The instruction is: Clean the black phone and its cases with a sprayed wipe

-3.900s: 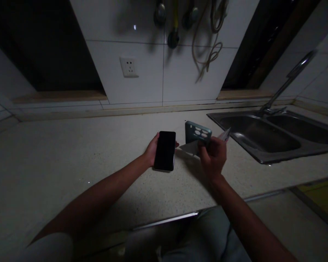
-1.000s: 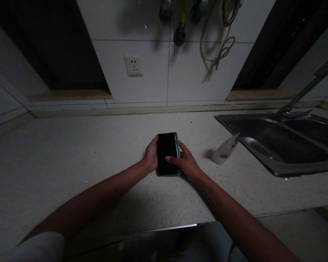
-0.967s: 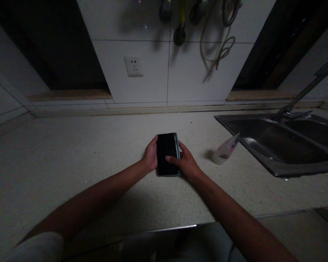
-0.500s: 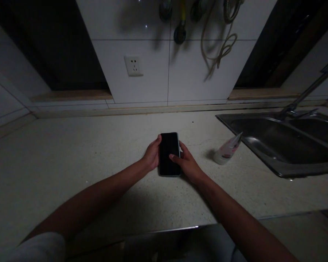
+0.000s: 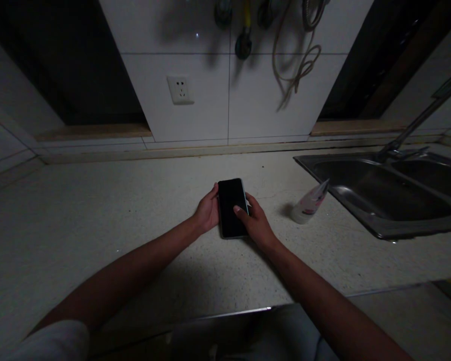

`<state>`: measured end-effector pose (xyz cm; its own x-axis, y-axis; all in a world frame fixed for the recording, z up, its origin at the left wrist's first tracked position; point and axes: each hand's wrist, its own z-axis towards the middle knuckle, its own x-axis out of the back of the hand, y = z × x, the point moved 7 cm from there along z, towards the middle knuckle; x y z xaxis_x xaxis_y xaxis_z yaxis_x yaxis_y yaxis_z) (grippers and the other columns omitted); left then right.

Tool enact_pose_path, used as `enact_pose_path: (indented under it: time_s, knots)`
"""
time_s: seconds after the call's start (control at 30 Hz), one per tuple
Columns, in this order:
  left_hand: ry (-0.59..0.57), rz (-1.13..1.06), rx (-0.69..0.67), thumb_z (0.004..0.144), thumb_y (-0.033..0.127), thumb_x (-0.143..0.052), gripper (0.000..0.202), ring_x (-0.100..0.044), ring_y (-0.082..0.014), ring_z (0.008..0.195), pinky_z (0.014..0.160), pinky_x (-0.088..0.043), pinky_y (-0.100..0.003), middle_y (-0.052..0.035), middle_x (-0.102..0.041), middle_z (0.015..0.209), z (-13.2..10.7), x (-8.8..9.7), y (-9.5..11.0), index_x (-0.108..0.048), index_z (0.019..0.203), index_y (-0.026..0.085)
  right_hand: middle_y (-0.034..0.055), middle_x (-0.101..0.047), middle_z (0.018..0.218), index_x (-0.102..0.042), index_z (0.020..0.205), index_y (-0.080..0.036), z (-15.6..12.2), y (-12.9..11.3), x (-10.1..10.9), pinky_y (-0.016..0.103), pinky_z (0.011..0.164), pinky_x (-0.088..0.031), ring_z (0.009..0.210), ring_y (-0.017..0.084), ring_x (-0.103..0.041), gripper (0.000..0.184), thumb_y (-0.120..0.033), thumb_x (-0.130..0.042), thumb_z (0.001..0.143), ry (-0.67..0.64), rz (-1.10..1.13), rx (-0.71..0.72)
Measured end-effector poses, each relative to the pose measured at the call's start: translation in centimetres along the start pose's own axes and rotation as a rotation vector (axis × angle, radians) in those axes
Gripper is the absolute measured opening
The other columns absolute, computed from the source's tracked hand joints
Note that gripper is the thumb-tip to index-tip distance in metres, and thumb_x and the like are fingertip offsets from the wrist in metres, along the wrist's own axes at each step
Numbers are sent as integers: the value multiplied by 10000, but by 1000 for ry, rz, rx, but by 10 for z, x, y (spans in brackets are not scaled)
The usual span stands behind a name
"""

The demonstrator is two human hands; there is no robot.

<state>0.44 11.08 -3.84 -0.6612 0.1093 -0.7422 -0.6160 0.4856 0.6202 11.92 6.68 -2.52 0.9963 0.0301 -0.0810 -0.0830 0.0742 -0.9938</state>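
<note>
1. From where I stand, the likeliest slip is the black phone (image 5: pixel 232 208) skating sideways: the right hand (image 5: pixel 257 224) presses across its screen while the left hand (image 5: pixel 209 209) braces only one edge, so uneven pressure could twist it free.
2. A knock is the other risk. The white tube (image 5: pixel 308 203) stands tilted, crimped end up, near the double steel sink (image 5: pixel 379 233). If the right hand swung out wide, it could topple the tube towards the basin.
3. The dim light matters too. The corner is dark enough that a fine misalignment or a speck on the screen would be easy to miss.
4. The phone sits between the two hands, screen up, in front of the person on the speckled surface (image 5: pixel 97 200). I can't tell whether it rests flat or is held just clear.
5. The left hand is cupped snugly around the phone's left edge, holding it rather than lying open.
6. The right hand is also closed on the phone, reaching over the screen and wrapping its right edge, where a pale sliver shows; it's too small to identify.
7. The tube stands to the right of the right hand, well clear of it, with the sink beyond.
</note>
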Motion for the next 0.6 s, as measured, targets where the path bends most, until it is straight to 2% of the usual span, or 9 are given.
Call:
enact_pose_path:
  time_s: [0.13, 0.23, 0.37, 0.5, 0.6]
  knots:
    - [-46, 20, -33, 982, 352, -549, 433, -723, -288, 996, 992, -507, -449, -158, -755, 1046, -1, -6, 0, -593, 1328, 96, 112, -713, 1146, -497, 1375, -220, 1, -1, 7, 443, 843, -563, 970, 271, -682, 674, -514, -672, 794, 79, -42, 9]
    - [-35, 38, -94, 933, 228, -615, 395, -726, -274, 983, 993, -511, -423, -158, -755, 1045, 0, -5, 2, -601, 1301, 85, 107, -729, 1058, -486, 1387, -203, 2, -1, 8, 415, 772, -565, 875, 256, -692, 716, -529, -679, 780, 76, -41, -10]
    - [-8, 16, -92, 953, 228, -586, 370, -720, -287, 1004, 990, -515, -436, -166, -752, 1041, 1, -1, 1, -599, 1290, 77, 73, -733, 946, -489, 1379, -214, 3, 1, 8, 395, 723, -562, 803, 240, -694, 713, -520, -687, 766, 58, -48, -62]
    - [63, -35, -81, 997, 249, -501, 364, -705, -286, 1045, 1019, -496, -443, -159, -752, 1037, 1, 4, 2, -584, 1306, 75, 102, -723, 1089, -463, 1421, -226, 2, 2, 6, 465, 829, -571, 952, 283, -697, 803, -452, -755, 707, 21, -68, -82]
    - [108, -86, -56, 1005, 246, -467, 376, -701, -284, 1050, 1041, -477, -439, -154, -754, 1008, 2, 7, 2, -577, 1320, 72, 118, -682, 1222, -390, 1499, -254, 1, 0, 4, 520, 949, -534, 1111, 316, -653, 953, -383, -811, 653, -11, -100, -53]
